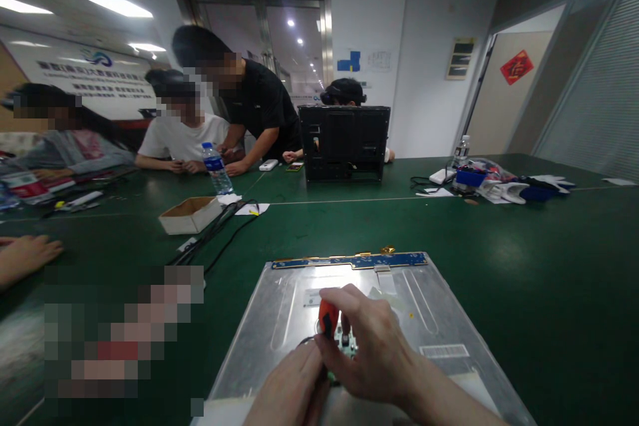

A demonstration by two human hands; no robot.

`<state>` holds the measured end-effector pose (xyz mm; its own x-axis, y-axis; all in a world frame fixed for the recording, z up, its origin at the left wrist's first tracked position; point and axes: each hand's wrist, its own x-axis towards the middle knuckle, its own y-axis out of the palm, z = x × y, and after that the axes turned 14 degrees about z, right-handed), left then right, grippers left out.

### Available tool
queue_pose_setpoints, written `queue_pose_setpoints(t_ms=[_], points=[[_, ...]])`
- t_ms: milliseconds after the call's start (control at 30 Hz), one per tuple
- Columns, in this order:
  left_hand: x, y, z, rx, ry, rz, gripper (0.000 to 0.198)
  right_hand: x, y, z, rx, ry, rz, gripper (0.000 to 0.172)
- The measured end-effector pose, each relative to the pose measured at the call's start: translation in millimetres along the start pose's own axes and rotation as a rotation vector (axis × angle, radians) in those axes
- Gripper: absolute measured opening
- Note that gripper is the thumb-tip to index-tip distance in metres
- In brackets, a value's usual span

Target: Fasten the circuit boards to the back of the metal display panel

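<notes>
A silver metal display panel (pixel 439 309) lies flat on the green table in front of me, with a blue circuit strip (pixel 349 261) along its far edge. My right hand (pixel 372 346) is closed round an orange-handled screwdriver (pixel 327 318), held upright over a small green circuit board (pixel 345 341) at the panel's middle. My left hand (pixel 292 389) rests on the panel just below, fingers curled against the board and the tool's tip. What the left fingers grip is hidden.
A cardboard box (pixel 190 214), black cables (pixel 214 233) and a water bottle (pixel 217 170) lie to the left. A black monitor back (pixel 344 143) stands across the table. Gloves and clutter (pixel 499 183) sit far right. Several people work at the far left; another person's hand (pixel 24 256) rests nearby.
</notes>
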<state>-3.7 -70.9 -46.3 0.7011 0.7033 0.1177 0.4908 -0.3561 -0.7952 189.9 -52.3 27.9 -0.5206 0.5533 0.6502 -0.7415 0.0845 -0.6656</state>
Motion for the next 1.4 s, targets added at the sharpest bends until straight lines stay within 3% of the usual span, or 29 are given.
queue_pose_setpoints(t_ms=[367, 667, 1000, 1233, 1400], points=[[9.6, -12.6, -19.1, 0.041, 0.093, -0.035, 0.025, -1.3, -2.6, 1.2, 0.05, -0.054, 0.062, 0.061], [6.8, -4.8, -10.7, 0.114, 0.133, -0.082, 0.034, -0.2, 0.1, -0.7, -0.037, 0.001, -0.001, 0.036], [8.2, -4.7, -12.3, 0.127, 0.149, -0.124, 0.033, 0.8, -1.3, 0.2, -0.015, -0.027, 0.024, 0.04], [7.8, -1.7, -7.1, 0.1, 0.148, -0.092, 0.028, -3.0, -1.4, 0.8, 0.019, -0.038, 0.023, 0.056], [7.0, 0.1, -4.9, 0.147, 0.127, -0.115, 0.031, -2.3, -0.7, -1.9, -0.004, 0.0, 0.001, 0.045]])
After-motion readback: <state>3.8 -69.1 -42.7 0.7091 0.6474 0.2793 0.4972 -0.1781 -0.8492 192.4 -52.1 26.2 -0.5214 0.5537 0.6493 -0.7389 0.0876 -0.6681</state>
